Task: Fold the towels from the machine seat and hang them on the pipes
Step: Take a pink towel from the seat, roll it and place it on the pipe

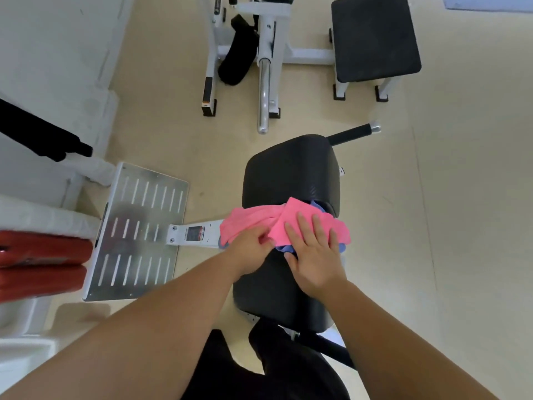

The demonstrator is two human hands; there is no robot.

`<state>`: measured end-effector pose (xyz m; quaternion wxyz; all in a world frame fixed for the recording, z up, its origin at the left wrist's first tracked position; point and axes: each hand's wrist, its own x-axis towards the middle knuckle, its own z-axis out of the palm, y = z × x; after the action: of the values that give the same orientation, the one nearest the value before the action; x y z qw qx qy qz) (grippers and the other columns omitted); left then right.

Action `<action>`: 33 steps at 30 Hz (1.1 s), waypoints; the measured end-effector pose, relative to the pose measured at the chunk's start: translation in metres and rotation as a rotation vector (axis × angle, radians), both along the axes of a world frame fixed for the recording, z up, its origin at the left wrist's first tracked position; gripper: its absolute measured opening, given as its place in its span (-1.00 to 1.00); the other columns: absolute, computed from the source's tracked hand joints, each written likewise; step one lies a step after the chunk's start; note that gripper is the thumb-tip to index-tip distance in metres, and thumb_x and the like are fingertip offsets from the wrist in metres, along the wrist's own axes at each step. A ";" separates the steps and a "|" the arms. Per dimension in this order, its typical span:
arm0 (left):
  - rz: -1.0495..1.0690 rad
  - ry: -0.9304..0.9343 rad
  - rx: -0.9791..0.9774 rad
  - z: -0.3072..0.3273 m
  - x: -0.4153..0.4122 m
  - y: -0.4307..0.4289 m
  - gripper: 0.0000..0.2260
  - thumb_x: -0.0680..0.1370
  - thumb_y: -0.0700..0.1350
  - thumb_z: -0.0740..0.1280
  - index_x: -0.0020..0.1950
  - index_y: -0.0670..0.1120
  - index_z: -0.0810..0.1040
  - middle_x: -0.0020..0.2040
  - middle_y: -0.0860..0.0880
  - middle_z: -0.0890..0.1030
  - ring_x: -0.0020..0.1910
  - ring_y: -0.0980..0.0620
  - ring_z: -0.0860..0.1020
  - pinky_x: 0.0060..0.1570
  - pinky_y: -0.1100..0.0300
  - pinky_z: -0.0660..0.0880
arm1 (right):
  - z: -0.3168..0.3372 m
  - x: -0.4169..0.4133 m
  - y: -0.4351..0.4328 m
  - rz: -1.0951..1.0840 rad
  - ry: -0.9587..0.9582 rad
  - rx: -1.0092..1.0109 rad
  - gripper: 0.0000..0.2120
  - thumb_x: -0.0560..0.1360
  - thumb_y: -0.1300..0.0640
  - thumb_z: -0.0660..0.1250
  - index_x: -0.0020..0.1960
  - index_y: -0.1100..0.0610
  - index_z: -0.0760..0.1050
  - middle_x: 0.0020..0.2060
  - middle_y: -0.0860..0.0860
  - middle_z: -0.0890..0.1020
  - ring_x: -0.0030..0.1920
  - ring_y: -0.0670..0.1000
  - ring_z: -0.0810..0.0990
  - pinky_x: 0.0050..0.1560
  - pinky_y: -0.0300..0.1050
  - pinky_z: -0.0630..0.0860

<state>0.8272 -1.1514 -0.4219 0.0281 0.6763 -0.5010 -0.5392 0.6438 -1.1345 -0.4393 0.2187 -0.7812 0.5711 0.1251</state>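
Observation:
A pink towel (253, 220) lies across the black padded machine seat (288, 171), partly folded over itself. Under it a blue towel (284, 249) peeks out at the near edge and the far right. My right hand (314, 255) presses flat on the pink towel's right half, fingers straight. My left hand (251, 249) pinches the pink towel's near edge at its middle, fingers curled. A chrome pipe (264, 93) runs along the white machine frame beyond the seat.
A slotted metal footplate (138, 232) lies on the floor to the left. Red pads (43, 261) sit at the far left. A black-topped bench (375, 39) stands at the back right. A black handle (352, 132) sticks out behind the seat. Beige floor lies to the right.

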 end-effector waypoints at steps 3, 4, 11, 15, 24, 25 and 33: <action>0.128 0.019 -0.036 -0.009 -0.013 -0.001 -0.59 0.68 -0.11 0.26 0.53 0.07 0.39 0.31 -0.05 0.58 0.10 0.00 0.51 0.09 0.10 0.45 | 0.003 -0.001 -0.002 0.011 -0.027 0.017 -0.31 0.56 -0.24 -0.28 0.65 -0.07 -0.04 0.65 0.00 -0.05 0.63 0.18 -0.17 0.50 0.22 -0.28; 0.159 0.010 -0.062 -0.010 -0.016 -0.001 -0.60 0.67 -0.12 0.27 0.52 0.05 0.42 0.28 -0.04 0.60 0.08 0.01 0.51 0.05 0.12 0.45 | 0.004 -0.002 -0.003 0.018 -0.028 0.026 -0.27 0.53 -0.26 -0.34 0.65 -0.08 -0.07 0.65 -0.02 -0.09 0.63 0.16 -0.22 0.51 0.22 -0.30; 0.110 -0.057 -0.335 0.029 -0.009 -0.002 -0.89 0.65 -0.13 0.29 0.06 0.07 0.57 0.03 0.03 0.62 -0.02 0.04 0.55 -0.01 0.09 0.52 | 0.051 0.005 -0.024 -0.066 -0.198 -0.041 -0.45 0.67 0.01 0.14 0.63 -0.10 0.09 0.65 0.01 0.03 0.64 0.14 -0.11 0.57 0.21 -0.09; -0.083 -0.052 -0.430 0.089 0.005 -0.002 -0.84 0.66 -0.16 0.27 -0.03 0.11 0.47 -0.13 0.19 0.54 -0.11 0.20 0.53 -0.09 0.31 0.44 | 0.087 0.012 -0.050 0.103 -0.325 -0.044 -0.33 0.55 0.14 0.35 0.57 -0.19 0.21 0.65 -0.04 0.00 0.64 0.15 -0.11 0.53 0.19 0.03; 0.084 -0.005 -0.582 0.173 0.047 0.004 -0.92 0.61 -0.22 0.32 -0.06 -0.09 0.57 -0.16 0.07 0.60 -0.19 0.21 0.49 -0.16 0.42 0.35 | 0.161 0.043 -0.086 0.237 -0.615 -0.020 -0.89 0.49 -0.07 0.33 -0.19 -0.18 0.42 0.10 -0.15 0.62 0.24 -0.06 0.55 0.23 0.12 0.50; 0.125 0.022 -0.578 0.178 0.052 0.007 -0.90 0.62 -0.23 0.33 -0.09 -0.08 0.56 -0.19 0.09 0.58 -0.22 0.25 0.49 -0.16 0.42 0.36 | 0.173 0.047 -0.084 0.240 -0.636 -0.013 -0.87 0.48 -0.02 0.36 -0.20 -0.13 0.43 -0.04 -0.15 0.62 0.06 -0.06 0.59 0.09 0.10 0.54; 0.437 0.262 -0.492 0.193 0.096 0.039 -0.90 0.56 -0.19 0.44 -0.03 -0.23 0.62 -0.15 -0.23 0.61 -0.13 -0.03 0.52 0.02 0.04 0.45 | 0.236 0.098 -0.075 0.166 -0.918 -0.052 -0.77 0.61 0.04 0.34 -0.17 0.04 0.36 -0.36 -0.09 0.44 -0.34 -0.12 0.40 -0.31 -0.28 0.38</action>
<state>0.9234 -1.1128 -0.2287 0.3688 0.6659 -0.4513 -0.4658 0.7413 -1.2094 -0.2034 0.4183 -0.8041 0.3538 -0.2307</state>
